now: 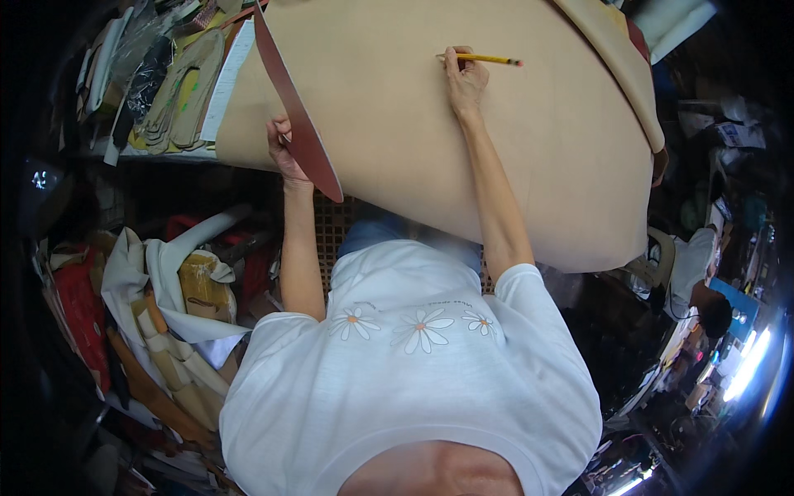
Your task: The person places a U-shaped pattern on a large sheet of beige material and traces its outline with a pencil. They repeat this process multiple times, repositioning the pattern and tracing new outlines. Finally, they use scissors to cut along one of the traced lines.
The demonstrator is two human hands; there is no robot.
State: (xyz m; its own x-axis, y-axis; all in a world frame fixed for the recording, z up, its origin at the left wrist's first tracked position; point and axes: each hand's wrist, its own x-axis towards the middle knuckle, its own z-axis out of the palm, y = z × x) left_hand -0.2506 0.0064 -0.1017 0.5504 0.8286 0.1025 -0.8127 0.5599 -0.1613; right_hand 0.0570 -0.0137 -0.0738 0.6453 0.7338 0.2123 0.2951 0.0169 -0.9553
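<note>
My left hand [286,150] is closed on a long, thin, reddish-brown pattern piece [299,124] with a curved edge, held tilted up at the left edge of a large tan leather-like sheet [372,107]. Between the fingers of my right hand [467,83] is a yellow pencil [496,59] with a reddish end pointing right. That hand is at the upper middle of the sheet, its pencil tip close to the surface; whether the tip touches cannot be told.
Stacked cut pieces [184,95] and a white strip [228,83] lie left of the sheet. A rolled edge of material [616,66] runs along its right side. Rolls and scraps [178,289] crowd the lower left. Shelves of clutter stand at the right, near a bright lamp [748,364].
</note>
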